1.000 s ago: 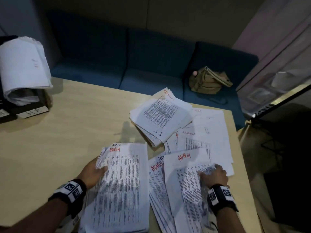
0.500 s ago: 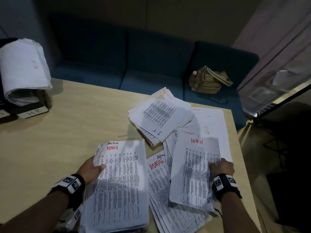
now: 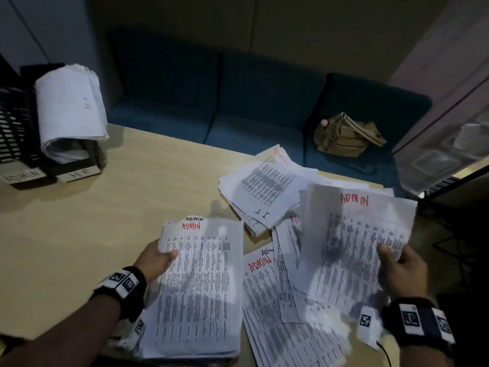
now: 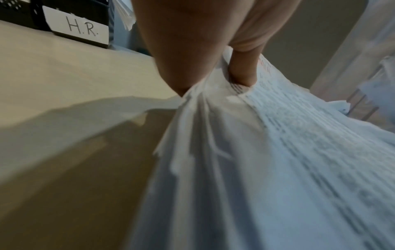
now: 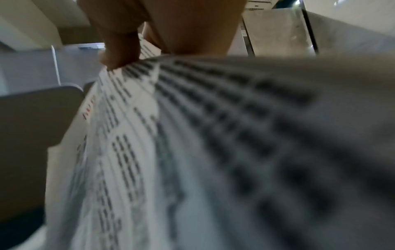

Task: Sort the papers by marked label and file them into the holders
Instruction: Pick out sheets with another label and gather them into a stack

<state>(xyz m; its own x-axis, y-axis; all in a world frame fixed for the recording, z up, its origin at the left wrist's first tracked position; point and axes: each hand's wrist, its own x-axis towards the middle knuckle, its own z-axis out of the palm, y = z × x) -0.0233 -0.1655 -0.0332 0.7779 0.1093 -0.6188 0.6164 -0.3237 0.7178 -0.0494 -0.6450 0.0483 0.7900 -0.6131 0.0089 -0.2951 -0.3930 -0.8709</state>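
A thick stack of printed sheets marked ADMIN [image 3: 198, 282] lies at the table's near edge. My left hand [image 3: 158, 256] grips its left edge, thumb on top, as the left wrist view also shows for the stack [image 4: 267, 160]. My right hand [image 3: 397, 266] pinches the right edge of a few ADMIN sheets [image 3: 354, 247] and holds them raised above the loose ADMIN papers [image 3: 275, 300]; the right wrist view has these sheets [image 5: 192, 143] close up. A pile topped by an IT sheet [image 3: 264, 192] lies beyond. Black holders labelled ADMIN [image 3: 22, 177] and HR [image 3: 79, 173] stand far left.
A curled wad of papers [image 3: 71, 107] stands in the HR holder. A blue sofa [image 3: 211, 102] runs behind the table [image 3: 105, 221], with a tan bag [image 3: 344, 136] on it. The table's right edge is just beyond my right hand.
My right hand has lifted the ADMIN sheets off the loose papers and raised them to the right. My left hand has stayed on the left stack's edge.
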